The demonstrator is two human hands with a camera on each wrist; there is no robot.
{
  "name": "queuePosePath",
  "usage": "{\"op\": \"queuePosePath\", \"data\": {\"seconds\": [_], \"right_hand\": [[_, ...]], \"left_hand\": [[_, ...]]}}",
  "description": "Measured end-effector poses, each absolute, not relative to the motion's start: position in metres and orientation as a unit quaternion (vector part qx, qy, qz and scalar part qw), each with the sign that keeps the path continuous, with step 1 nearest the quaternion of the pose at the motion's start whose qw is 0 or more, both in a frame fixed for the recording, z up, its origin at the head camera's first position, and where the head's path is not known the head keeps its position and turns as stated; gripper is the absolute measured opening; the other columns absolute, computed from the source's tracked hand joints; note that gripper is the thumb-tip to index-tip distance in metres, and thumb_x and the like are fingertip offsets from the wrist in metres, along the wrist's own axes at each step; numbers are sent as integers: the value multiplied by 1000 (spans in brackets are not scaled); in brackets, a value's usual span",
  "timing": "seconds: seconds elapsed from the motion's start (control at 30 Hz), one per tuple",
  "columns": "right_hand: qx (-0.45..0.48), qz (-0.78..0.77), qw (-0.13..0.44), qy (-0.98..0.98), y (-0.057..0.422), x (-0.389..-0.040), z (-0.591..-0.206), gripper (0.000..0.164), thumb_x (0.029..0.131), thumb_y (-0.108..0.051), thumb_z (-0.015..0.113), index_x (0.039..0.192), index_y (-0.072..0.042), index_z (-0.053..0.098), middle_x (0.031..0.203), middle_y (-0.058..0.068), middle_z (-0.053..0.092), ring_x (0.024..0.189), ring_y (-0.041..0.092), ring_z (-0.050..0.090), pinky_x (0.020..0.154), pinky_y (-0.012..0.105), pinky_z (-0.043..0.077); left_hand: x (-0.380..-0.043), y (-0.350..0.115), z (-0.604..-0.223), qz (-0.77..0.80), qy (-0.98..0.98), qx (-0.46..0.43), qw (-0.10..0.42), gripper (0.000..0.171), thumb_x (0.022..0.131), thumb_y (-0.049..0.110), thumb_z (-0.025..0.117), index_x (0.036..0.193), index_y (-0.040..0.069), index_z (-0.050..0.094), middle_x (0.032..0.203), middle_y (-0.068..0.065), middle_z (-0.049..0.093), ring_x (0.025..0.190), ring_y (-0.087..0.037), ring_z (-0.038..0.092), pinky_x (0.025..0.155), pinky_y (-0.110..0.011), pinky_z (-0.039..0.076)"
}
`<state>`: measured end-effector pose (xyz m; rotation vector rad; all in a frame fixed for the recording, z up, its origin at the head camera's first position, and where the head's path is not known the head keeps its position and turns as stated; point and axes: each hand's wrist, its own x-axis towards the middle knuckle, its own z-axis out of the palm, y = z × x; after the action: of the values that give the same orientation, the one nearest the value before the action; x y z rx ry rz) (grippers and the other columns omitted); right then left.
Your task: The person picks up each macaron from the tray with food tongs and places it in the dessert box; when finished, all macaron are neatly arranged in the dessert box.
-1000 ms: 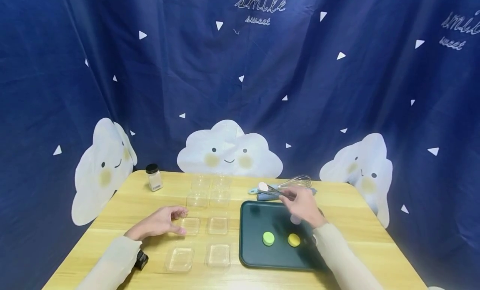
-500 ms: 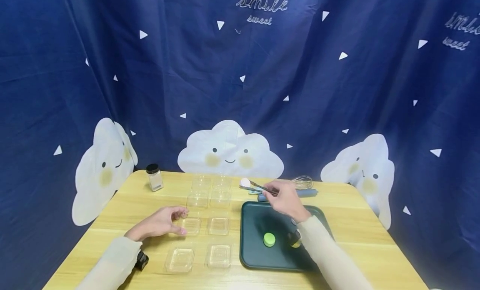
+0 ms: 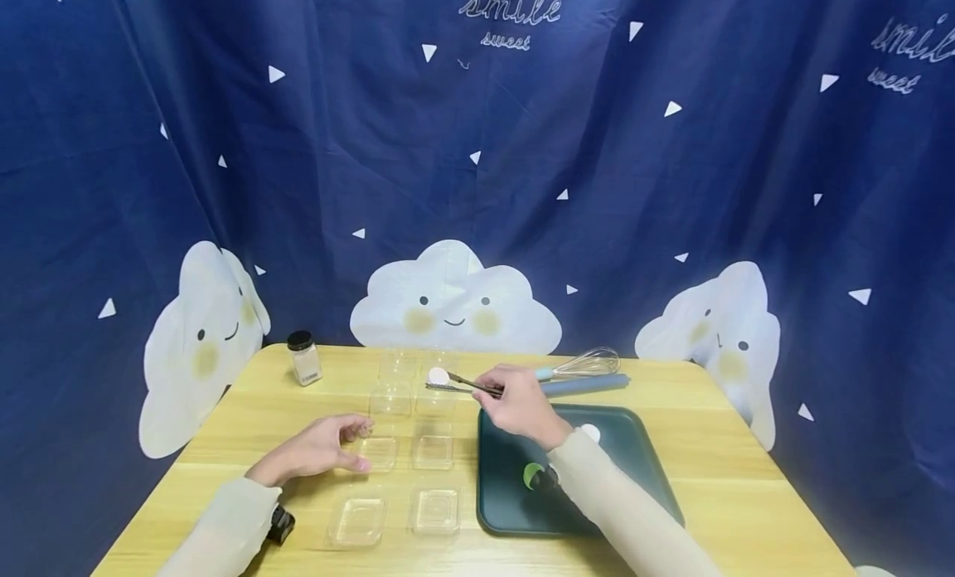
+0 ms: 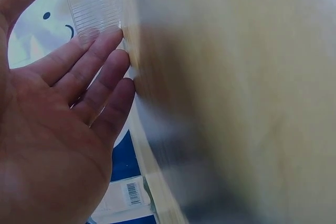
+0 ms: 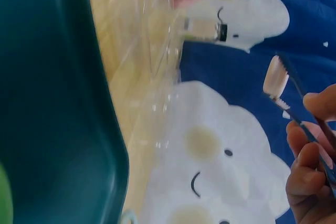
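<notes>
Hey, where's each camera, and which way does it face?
Head: worn on the head, facing forward and down at the table and curtain; both sleeves, left hand and right hand show.
Left wrist: on that wrist, facing along the table; only the left hand shows.
Right wrist: on that wrist, facing past the tray toward the curtain; right hand plus blurred left hand show.
Head and right wrist share the tongs holding the white macaron.

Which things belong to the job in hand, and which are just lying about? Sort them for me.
Seemingly part of the job:
- tongs, held in the right hand
- white round piece in their grip
- dark green tray and the green round piece on it
- clear containers by the left hand

Seemingly just lying about:
- black-lidded jar
- whisk
- blue rod
</notes>
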<state>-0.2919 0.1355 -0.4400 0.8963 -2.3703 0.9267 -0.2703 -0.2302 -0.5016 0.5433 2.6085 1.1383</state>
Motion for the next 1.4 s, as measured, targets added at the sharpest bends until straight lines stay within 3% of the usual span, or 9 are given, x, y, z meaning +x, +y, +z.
{"op": "queuePosePath", "data": {"seconds": [0.23, 0.57, 1.0, 1.13, 1.4], "right_hand": [[351, 286, 232, -861, 104, -287, -441, 6, 88, -18, 76, 88, -13, 80, 81, -3, 74, 67, 3, 61, 60, 13, 48], [363, 239, 140, -890, 66, -282, -443, 8, 92, -24, 73, 90, -18, 78, 81, -8, 71, 63, -2, 52, 58, 8, 41], [384, 206, 104, -894, 47, -276, -452, 9, 93, -25, 72, 90, -19, 78, 80, -9, 70, 59, -4, 49, 54, 8, 39], [397, 183, 102, -894, 43, -274, -454, 9, 92, -24, 72, 91, -18, 78, 82, -7, 71, 57, -5, 48, 53, 7, 38], [396, 127, 93, -905, 37, -275, -460, 7, 89, -23, 72, 85, -21, 77, 79, -11, 70, 56, -6, 46, 53, 7, 37]], "left_hand": [[-271, -232, -501, 384, 895, 194, 121, 81, 76, 38, 88, 141, 2, 55, 130, -7, 66, 115, -23, 57, 96, -28, 50], [-269, -228, -501, 389, 895, 183, 122, 79, 75, 37, 89, 139, 4, 57, 128, -7, 66, 117, -25, 58, 104, -44, 48], [-269, -226, -498, 380, 901, 172, 116, 74, 71, 36, 91, 132, 6, 61, 111, -5, 66, 104, -21, 57, 92, -37, 48], [-270, -227, -498, 380, 902, 168, 117, 83, 71, 36, 91, 141, 5, 57, 118, -4, 66, 108, -20, 57, 95, -39, 49], [-270, -228, -499, 378, 900, 181, 117, 84, 72, 35, 90, 141, 2, 56, 127, -9, 67, 112, -22, 59, 98, -40, 52]]}}
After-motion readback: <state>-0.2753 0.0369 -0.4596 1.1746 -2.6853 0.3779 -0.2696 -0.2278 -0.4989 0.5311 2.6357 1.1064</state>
